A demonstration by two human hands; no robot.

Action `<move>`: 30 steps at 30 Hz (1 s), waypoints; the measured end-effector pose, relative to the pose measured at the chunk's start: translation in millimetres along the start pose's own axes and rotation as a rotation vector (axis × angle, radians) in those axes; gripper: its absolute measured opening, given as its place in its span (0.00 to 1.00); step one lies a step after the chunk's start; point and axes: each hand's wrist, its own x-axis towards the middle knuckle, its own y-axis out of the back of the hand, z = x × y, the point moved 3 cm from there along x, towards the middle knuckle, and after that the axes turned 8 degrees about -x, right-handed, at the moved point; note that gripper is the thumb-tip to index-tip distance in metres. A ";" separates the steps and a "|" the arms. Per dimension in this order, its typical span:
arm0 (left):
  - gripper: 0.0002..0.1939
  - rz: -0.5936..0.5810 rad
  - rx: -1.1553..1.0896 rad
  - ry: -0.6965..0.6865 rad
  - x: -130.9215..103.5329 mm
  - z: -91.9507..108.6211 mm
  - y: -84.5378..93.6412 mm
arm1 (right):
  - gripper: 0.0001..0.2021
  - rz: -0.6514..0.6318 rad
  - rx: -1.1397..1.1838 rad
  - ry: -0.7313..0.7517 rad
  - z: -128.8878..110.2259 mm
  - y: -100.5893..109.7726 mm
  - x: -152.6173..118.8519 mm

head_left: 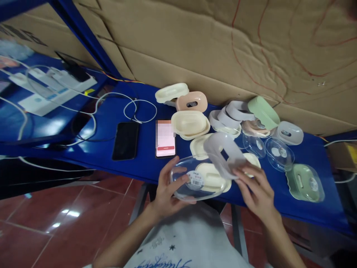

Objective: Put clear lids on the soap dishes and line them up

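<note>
My left hand (170,188) is closed on the left end of a clear plastic lid (206,195) that carries a white barcode sticker (196,179). Fingers of my right hand (256,190) pinch the lower edge of a pale grey plastic holder (220,149) with a slot in it, tilted above the lid. Through the clear plastic shows a cream oval dish (210,175). Stacked cream dishes (189,123) lie behind, beside a peach holder (192,102). Several grey holders (232,113) and a pale green one (263,111) sit at the back right.
A lit phone (166,143) and a dark phone (125,141) lie on the blue table (149,163). More clear lids (279,153) and a green piece under clear plastic (305,182) are at the right. White cables (111,95) and a power strip (55,93) occupy the left.
</note>
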 end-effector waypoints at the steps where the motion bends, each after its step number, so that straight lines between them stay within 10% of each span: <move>1: 0.37 -0.027 -0.018 0.001 0.4 -0.8 -3.3 | 0.26 -0.009 0.019 -0.009 -4.0 -2.0 -15.8; 10: 0.38 -0.270 -0.079 0.080 -0.1 -14.9 -39.9 | 0.25 -0.121 -0.014 -0.057 -12.8 -39.3 -58.7; 30: 0.41 -0.356 0.068 0.129 -5.0 -13.0 -39.1 | 0.21 -0.224 -0.026 0.091 -31.4 -55.4 -51.6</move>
